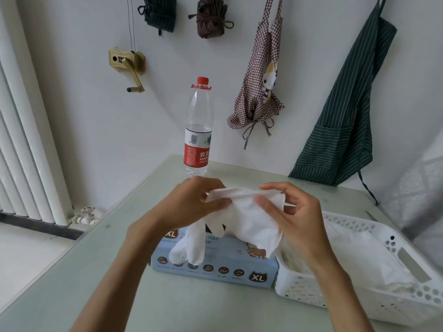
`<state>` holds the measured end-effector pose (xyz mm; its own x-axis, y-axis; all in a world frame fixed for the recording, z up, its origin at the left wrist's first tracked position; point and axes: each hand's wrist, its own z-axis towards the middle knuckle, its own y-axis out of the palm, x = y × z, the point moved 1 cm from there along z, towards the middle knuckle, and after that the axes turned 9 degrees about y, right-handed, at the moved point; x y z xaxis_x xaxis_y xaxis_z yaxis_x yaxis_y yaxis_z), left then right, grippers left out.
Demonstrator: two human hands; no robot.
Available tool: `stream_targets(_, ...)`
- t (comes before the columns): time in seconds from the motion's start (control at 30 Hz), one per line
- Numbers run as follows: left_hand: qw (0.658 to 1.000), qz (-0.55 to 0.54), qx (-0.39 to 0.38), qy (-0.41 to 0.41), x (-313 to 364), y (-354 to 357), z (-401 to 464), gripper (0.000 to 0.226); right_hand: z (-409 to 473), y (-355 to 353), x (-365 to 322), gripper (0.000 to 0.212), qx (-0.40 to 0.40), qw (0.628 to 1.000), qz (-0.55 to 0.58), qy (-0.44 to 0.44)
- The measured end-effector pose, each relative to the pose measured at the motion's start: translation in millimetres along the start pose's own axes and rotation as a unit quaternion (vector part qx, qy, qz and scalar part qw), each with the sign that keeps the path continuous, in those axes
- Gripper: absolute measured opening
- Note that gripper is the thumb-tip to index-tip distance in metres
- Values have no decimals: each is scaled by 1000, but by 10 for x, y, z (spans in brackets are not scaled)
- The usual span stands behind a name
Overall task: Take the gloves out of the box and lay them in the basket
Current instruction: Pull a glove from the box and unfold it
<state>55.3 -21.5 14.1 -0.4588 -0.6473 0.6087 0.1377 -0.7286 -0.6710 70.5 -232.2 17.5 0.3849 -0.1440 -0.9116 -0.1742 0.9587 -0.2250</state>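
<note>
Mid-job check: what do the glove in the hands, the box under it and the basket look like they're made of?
Glove: thin, translucent white plastic film, it seems; it creases softly and hangs limp.
Box: printed cardboard, matte pale blue, with sharp folded edges and XL marks.
Basket: rigid white moulded plastic, slightly glossy, with rows of round holes and a slot handle.

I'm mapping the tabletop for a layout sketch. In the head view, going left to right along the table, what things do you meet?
Glove box → white basket. The box and the basket stand side by side, the basket already holding pale gloves. The water bottle stands farther back, above the box's left part.
</note>
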Motion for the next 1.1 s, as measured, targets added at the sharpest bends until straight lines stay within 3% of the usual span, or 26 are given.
stream_targets(0.07, 998, -56, 24, 17, -4, -67, -25, 11, -9, -138, 0, 36, -63, 996, -20, 60)
stream_targets(0.13, 996, -79, 28, 30, 8, -90, -36, 13, 2, -258, 7, 37, -95, 988, -77, 96)
stream_targets(0.27, 997, -69, -17, 26, 72, -94, 14, 16, 70, -496, -88, 11, -88, 982, -103, 132)
stream_targets(0.4, 997, -70, -34, 6, 211, -164, 146, 13, 139, -744, -358, 34, -57, 990, -13, 129)
stream_targets(0.47, 997, -80, -21, 8, 319, -177, 217, 12, 164, -830, -496, 29, -26, 995, -1, 99)
stream_targets(0.57, 995, -96, 19, 15, 490, -137, 331, 19, 200, -932, -690, 14, 85, 995, -50, 26)
stream_targets(0.7, 993, -109, 49, 5, 715, 44, 526, 25, 205, -1076, -843, 17, 207, 961, -170, -74)
stream_targets(0.8, 973, -198, 112, -45, 886, 242, 615, 24, 181, -1137, -852, 20, 268, 923, -251, -114)
stream_targets(0.93, 932, -255, 251, -61, 968, 469, 646, 21, 91, -1054, -822, 19, 281, 909, -267, -156)
stream_targets(1.1, 877, -216, 428, 33, 1048, 435, 596, 23, -27, -946, -831, 12, 273, 928, -187, -171)
